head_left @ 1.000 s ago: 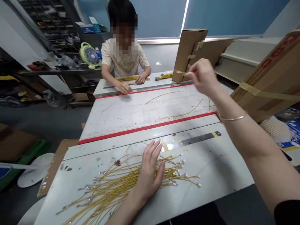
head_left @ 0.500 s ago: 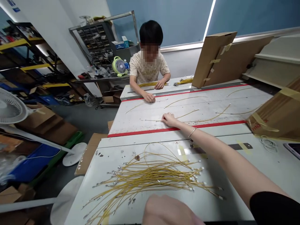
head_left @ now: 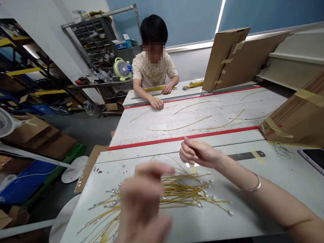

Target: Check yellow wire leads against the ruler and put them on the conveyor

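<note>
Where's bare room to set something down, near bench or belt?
Near bench: bare between right forearm, steel ruler and phone; also between that forearm and the yellow wire pile. Belt: left end, beside the near red strip. Crowded: the pile, partly hidden by the left hand; mid-belt, scattered with loose wires.

Green fan [head_left: 122,69], taped carton [head_left: 297,116]

Bunch of thin yellow cables [head_left: 181,192] lying loose and roughly parallel across the near tabletop [head_left: 248,212], left-centre part being hidden; white connectors [head_left: 201,193] pointing right, silvery metal ends [head_left: 115,191] fanning out left, one strand looping out at the far side; several single yellow cables [head_left: 191,125] lying spread apart on the white belt [head_left: 136,133], most bending in shallow curves
</note>
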A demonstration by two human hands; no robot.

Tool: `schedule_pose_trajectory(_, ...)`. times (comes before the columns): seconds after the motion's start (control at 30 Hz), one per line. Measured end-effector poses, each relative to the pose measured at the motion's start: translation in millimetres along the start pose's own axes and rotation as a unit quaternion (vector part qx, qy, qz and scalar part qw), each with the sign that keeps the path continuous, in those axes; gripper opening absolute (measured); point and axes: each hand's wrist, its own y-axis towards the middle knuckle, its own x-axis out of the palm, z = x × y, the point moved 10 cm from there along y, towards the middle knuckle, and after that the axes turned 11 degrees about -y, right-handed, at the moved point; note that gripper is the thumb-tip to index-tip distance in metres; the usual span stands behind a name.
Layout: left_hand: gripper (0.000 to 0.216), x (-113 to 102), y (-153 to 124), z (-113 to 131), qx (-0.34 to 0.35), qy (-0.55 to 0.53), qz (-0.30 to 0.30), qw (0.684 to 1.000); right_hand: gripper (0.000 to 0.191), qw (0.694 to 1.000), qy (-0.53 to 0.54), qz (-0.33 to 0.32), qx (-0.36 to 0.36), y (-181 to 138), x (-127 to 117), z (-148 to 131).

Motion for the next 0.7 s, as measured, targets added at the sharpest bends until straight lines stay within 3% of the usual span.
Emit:
schedule_pose_trajectory(0.07,0.03,5.6,30.7,-13.9,-0.02,-0.058,0.019,0.998,0.057,0.969,0.231,-0.085,-0.026,-20.4,30.9,-26.1)
schedule_pose_trajectory(0.17,0.027,37.7,54.5,-33.4,-0.097,-0.121,-0.06,0.986,0.069,0.881,0.406,-0.231,-0.074,-41.2,64.7,-55.1)
schedule_pose_trajectory(0.27,0.026,67.4,54.4,-32.2,-0.124,-0.167,-0.136,0.969,0.087,0.784,0.461,-0.395,-0.126,-63.7,85.7,-63.1)
schedule_pose_trajectory(0.37,0.028,81.2,48.8,-30.4,-0.139,-0.178,-0.155,0.962,0.103,0.744,0.427,-0.511,-0.059,-80.9,108.4,-35.6)
schedule_pose_trajectory(0.47,0.03,85.0,45.8,-32.1,-0.142,-0.172,-0.148,0.963,0.11,0.717,0.396,-0.574,-0.013,-92.5,121.9,-15.5)
schedule_pose_trajectory(0.6,0.03,82.0,44.3,-36.8,-0.142,-0.172,-0.122,0.967,0.114,0.661,0.442,-0.599,-0.096,-96.6,116.3,-30.6)
schedule_pose_trajectory(0.7,0.03,78.7,43.3,-40.9,-0.147,-0.168,-0.106,0.969,0.115,0.68,0.455,-0.569,-0.078,-89.0,117.6,-25.7)
